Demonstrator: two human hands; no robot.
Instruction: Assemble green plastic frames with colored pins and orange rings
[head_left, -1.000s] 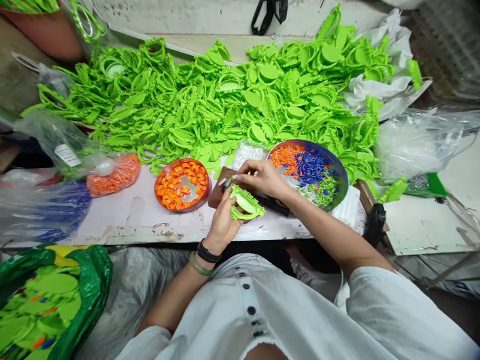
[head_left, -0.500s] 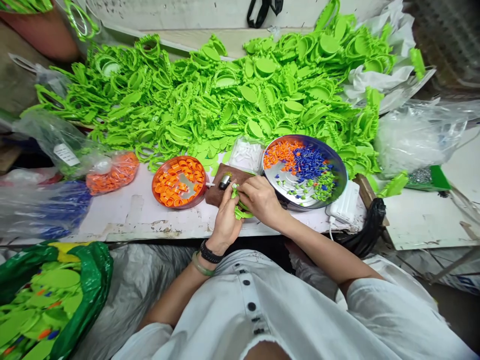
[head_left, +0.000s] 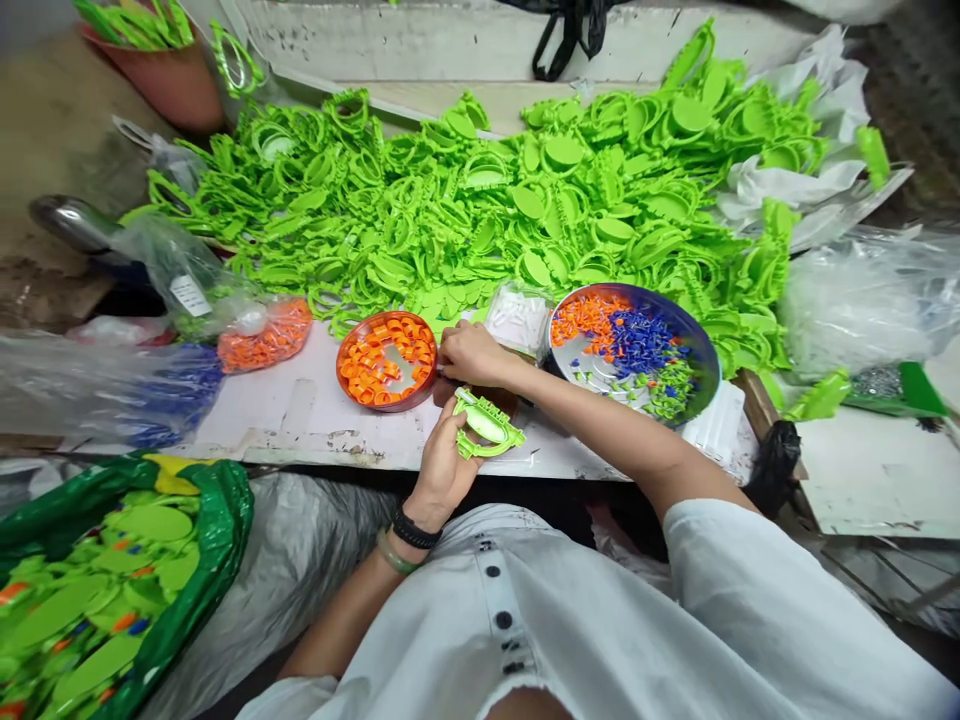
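My left hand [head_left: 439, 460] is closed on a light-green plastic part [head_left: 486, 428], an oval frame with a toothed edge, held tilted near the table's front edge. Crossing above it, my right hand [head_left: 474, 353] reaches to the right rim of the orange bowl [head_left: 386, 402], which contains small orange rings. Its fingers are curled downward over a brown block [head_left: 501, 398]; whatever lies at the fingertips is hidden. A clear box of small white pieces [head_left: 517, 316] stands just behind that hand. To the right is a round tin [head_left: 587, 371] with small orange, blue and green pegs.
A wide heap of green plastic parts [head_left: 480, 210] covers the back of the table. Bags of orange pieces [head_left: 266, 335] and blue pieces [head_left: 169, 395] lie left. A green sack [head_left: 229, 520] of assembled parts sits lower left. A white box [head_left: 716, 425] lies right of the tin.
My right hand has left the green part and moved left to beside the orange bowl. My left hand still holds the part, now turned with its oval face up. The view has shifted slightly.
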